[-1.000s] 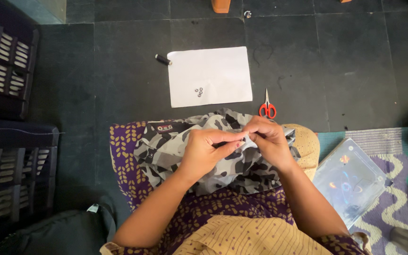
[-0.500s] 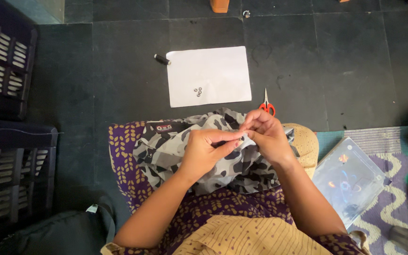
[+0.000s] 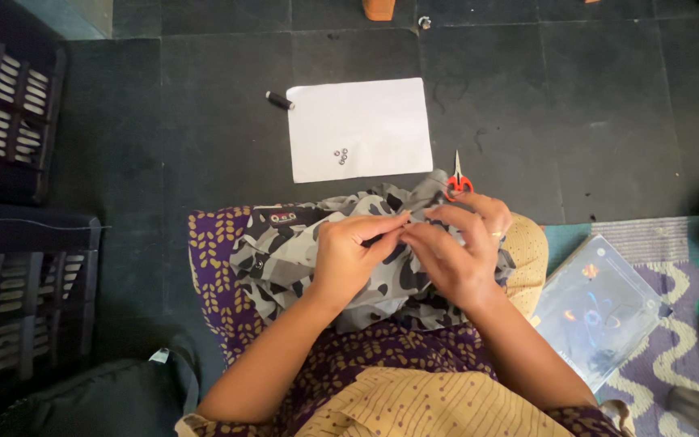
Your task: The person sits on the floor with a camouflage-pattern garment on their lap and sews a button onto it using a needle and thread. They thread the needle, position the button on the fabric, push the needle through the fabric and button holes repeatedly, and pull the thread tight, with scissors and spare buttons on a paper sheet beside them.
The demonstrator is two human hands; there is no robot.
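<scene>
Both hands pinch one fold of the camo shirt [image 3: 285, 251] on the lap. Left hand [image 3: 348, 257] fingers shut tight on the cloth; right hand [image 3: 452, 252] fingers half spread, tips touching the same spot. Scissors [image 3: 457, 183] lie just past the right hand, nearer it than the left.

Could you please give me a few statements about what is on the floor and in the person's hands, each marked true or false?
1. Both hands, left hand and right hand, pinch the grey camouflage garment. True.
2. The scissors have blue handles. False: they are red.
3. Small buttons lie on the white paper. True.
4. The thread spool lies on the paper. False: it lies on the floor beside the paper's corner.
</scene>
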